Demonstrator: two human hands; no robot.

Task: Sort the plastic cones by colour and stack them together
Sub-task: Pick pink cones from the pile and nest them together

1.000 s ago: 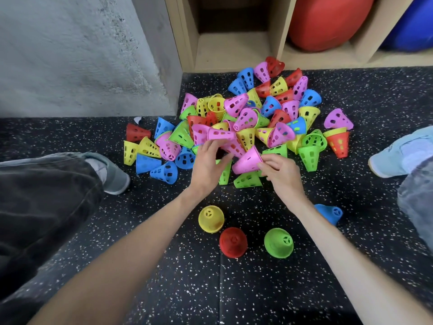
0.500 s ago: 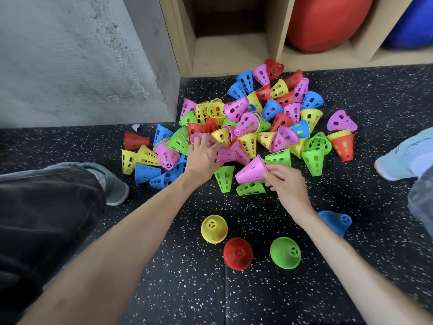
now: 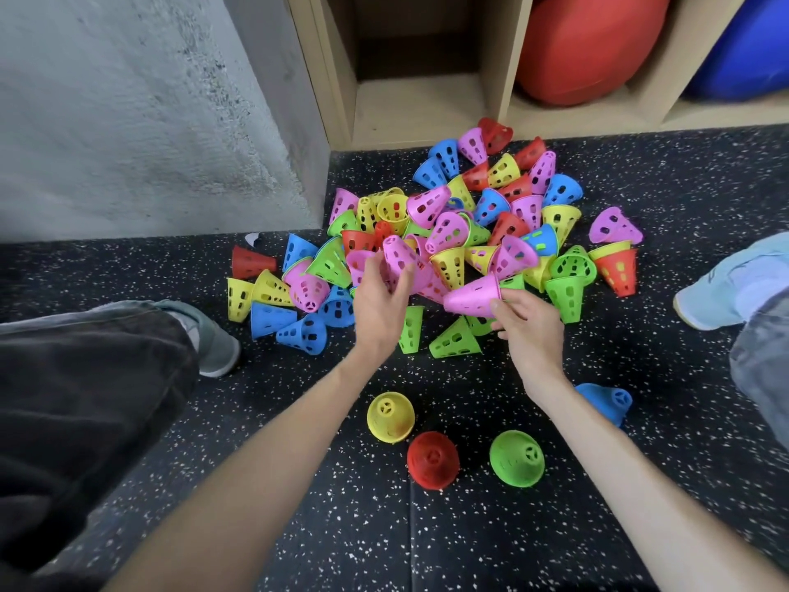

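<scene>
Pink cones (image 3: pixel 399 260) (image 3: pixel 471 297) gripped: left hand (image 3: pixel 380 307), right hand (image 3: pixel 527 324).

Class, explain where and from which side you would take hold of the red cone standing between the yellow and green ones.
Grip the red cone from above, fingers and thumb on opposite sides of its sloping wall. It stands rim down on the floor, narrow top up, with free room all round.
</scene>
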